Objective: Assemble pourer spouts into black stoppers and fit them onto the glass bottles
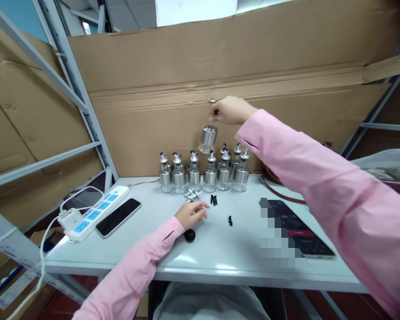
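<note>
My right hand (231,111) is closed round the neck of a glass bottle with a metal sleeve (209,134), lifted above the standing bottles and slightly tilted. Below it, several similar bottles (194,175) with metal pour tops stand in rows at the table's back. My left hand (191,214) hovers or rests low over the table with its fingers apart, holding nothing. Silver pour tops (192,194) lie just beyond it, and a round black object (189,235) lies below it. Small black pieces (214,200) are to its right, with more black bits (230,221) nearer the front.
On the left of the white table (226,274) lie a power strip (98,213) with white cables and a dark phone (118,217). Another phone (300,229) lies at right, partly pixelated. A cardboard wall (146,120) rises behind; a brown hose (283,194) curves at back right.
</note>
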`<state>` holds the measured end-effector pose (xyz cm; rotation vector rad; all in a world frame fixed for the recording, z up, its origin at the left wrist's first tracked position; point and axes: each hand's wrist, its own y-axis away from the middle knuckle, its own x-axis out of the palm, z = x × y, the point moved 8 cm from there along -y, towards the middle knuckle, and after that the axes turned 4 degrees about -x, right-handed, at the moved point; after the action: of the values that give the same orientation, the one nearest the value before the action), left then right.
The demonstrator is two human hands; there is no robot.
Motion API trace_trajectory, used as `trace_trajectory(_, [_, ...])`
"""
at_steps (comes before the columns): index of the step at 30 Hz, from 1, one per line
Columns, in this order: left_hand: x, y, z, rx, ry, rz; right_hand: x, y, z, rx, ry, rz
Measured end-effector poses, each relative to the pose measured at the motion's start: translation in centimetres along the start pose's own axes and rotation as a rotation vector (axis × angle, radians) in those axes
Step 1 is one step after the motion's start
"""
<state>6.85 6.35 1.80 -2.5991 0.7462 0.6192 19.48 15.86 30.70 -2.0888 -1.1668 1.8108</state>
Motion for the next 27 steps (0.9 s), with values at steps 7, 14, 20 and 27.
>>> trace_trajectory(7, [-1.8, -0.1, 0.6, 0.04, -0.005, -0.207, -6.5, 8.4, 0.8, 0.075, -0.351, -0.452])
trace_trajectory(14, [-0.8, 0.2, -0.4, 0.123, -0.096, -0.047, -0.2, 15.9, 8.5, -0.116, -0.642, -0.27])
trace_trajectory(20, [-0.3, 0.2, -1.0, 0.052, -0.18, -0.003, 4.2, 17.5, 11.2, -0.211, -0.838, -0.113])
trace_trajectory(27, [-0.1, 0.1, 0.0, -0.05, -0.199, 0.01, 5.5, 17.7, 10.9, -0.18, -0.994, -0.076])
